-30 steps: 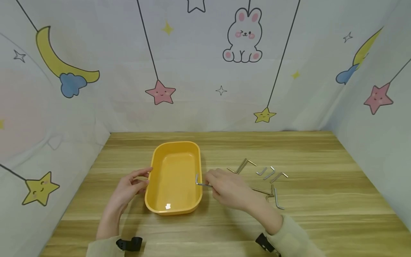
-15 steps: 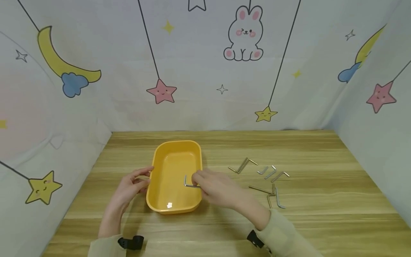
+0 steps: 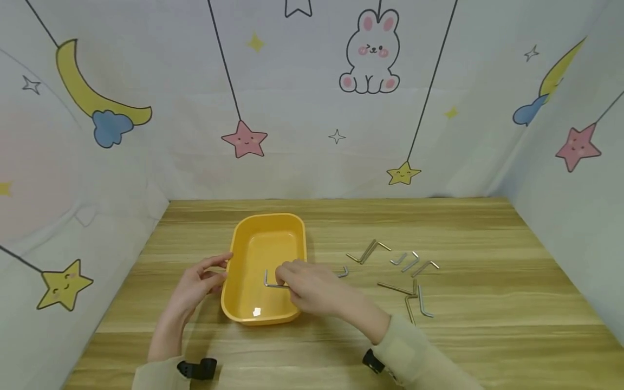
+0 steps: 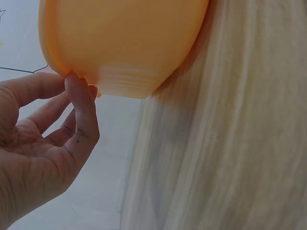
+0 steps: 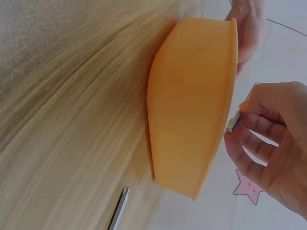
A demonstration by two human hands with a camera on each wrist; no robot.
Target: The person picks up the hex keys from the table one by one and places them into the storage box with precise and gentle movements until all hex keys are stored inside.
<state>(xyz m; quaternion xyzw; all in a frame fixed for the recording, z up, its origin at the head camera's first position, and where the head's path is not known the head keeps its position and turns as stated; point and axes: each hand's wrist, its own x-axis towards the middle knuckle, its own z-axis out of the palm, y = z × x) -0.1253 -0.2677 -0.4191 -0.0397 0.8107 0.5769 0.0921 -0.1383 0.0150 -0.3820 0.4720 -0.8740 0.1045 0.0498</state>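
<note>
A yellow-orange plastic tray point(image 3: 244, 292) with rounded corners stands on the table. My left hand point(image 3: 194, 284) holds its left side; in the left wrist view the thumb point(image 4: 80, 103) and a fingertip meet at the rim. Over the tray's right half, my right hand point(image 3: 312, 287) pinches a silver L-shaped hex key point(image 3: 275, 286) between thumb and fingers. The key's short bent end points away from me, above the tray's floor. In the right wrist view only a small bit of the hex key point(image 5: 233, 122) shows between the fingertips.
Several silver and brass-coloured hex keys lie right of the tray, including a brass one point(image 3: 396, 288), a long silver one point(image 3: 422, 301) and one partly behind my right hand, a silver key point(image 3: 344, 272). A printed cloth point(image 3: 312, 179) walls the table's back and sides.
My right hand has moved left from beside the tray to over it, carrying the hex key. A silver hex key on the table has come into view behind it. The left hand stays put.
</note>
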